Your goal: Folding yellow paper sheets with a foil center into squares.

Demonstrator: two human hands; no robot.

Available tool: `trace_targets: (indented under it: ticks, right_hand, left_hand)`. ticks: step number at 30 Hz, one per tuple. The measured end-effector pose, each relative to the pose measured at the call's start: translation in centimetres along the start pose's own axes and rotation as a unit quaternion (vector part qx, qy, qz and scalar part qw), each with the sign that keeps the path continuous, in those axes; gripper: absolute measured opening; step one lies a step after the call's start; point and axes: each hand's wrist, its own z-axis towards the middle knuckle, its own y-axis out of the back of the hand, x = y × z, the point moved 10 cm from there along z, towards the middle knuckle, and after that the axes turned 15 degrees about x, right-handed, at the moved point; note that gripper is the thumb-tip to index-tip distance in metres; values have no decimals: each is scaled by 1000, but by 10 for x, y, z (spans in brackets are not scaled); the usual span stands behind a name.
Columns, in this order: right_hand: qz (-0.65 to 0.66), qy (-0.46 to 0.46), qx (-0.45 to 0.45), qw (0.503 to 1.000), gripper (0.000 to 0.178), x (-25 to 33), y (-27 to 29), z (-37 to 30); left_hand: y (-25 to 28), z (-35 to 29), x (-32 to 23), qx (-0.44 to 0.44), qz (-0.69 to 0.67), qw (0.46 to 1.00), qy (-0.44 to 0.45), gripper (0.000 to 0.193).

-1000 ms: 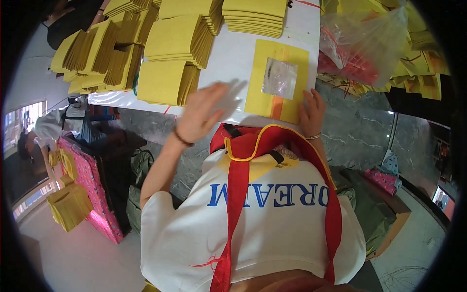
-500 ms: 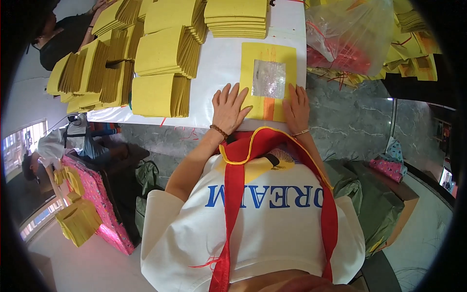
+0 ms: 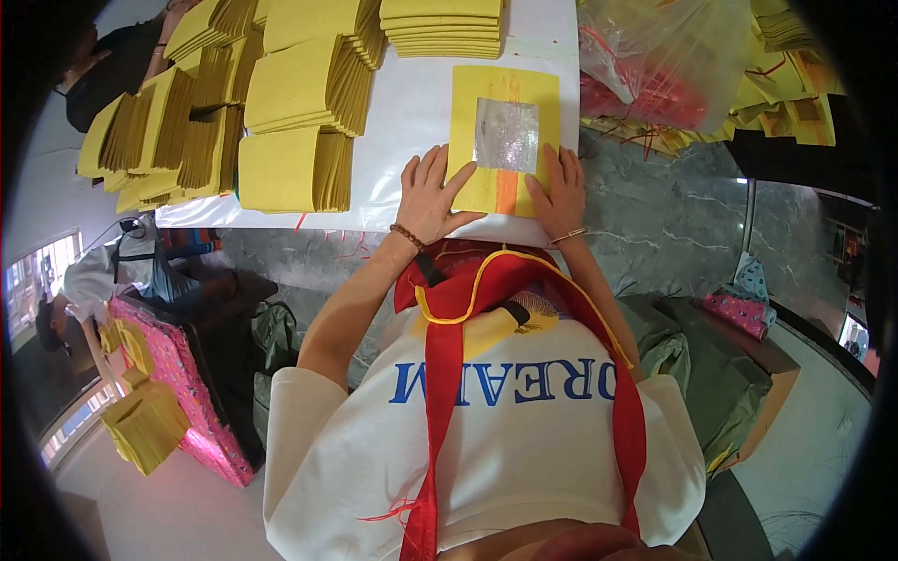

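Note:
A yellow paper sheet (image 3: 466,131), or a flat stack of them, lies on the white table near its front edge. A silver foil square (image 3: 506,136) sits at its middle, over an orange stripe (image 3: 507,193) running toward me. My left hand (image 3: 430,198) rests at the paper's lower left edge, fingers spread, the thumb and forefinger touching the edge. At the lower right, my right hand (image 3: 561,192) lies along the edge with its fingers stretched out and its thumb over the paper. Neither hand grips anything.
Folded yellow paper bundles (image 3: 295,173) fill the table's left side, with another stack (image 3: 441,28) at the back. A clear plastic bag (image 3: 664,65) with red contents stands at the right. Two other people (image 3: 117,70) are at the left; a green-covered box (image 3: 711,374) is beside me.
The whole view has shifted slightly. My right thumb has come inward over the paper, and my left hand stays flat at its edge.

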Motion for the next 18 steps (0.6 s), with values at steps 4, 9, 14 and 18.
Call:
trace_targets:
  ticks: [4, 9, 14, 18]
  right_hand:
    - [-11, 8, -12, 1000, 56, 1, 1, 2]
    - [-7, 23, -27, 999, 57, -1, 5, 0]
    - [-5, 20, -10, 1000, 60, 3, 4, 0]
    - [-4, -3, 2, 1000, 62, -2, 4, 0]
  left_hand:
    - [2, 0, 1, -11, -9, 1000, 0, 70]
    - [5, 2, -2, -15, -16, 1000, -10, 70]
    - [0, -3, 6, -13, -47, 999, -9, 71]
    - [3, 0, 3, 1, -63, 998, -22, 70]
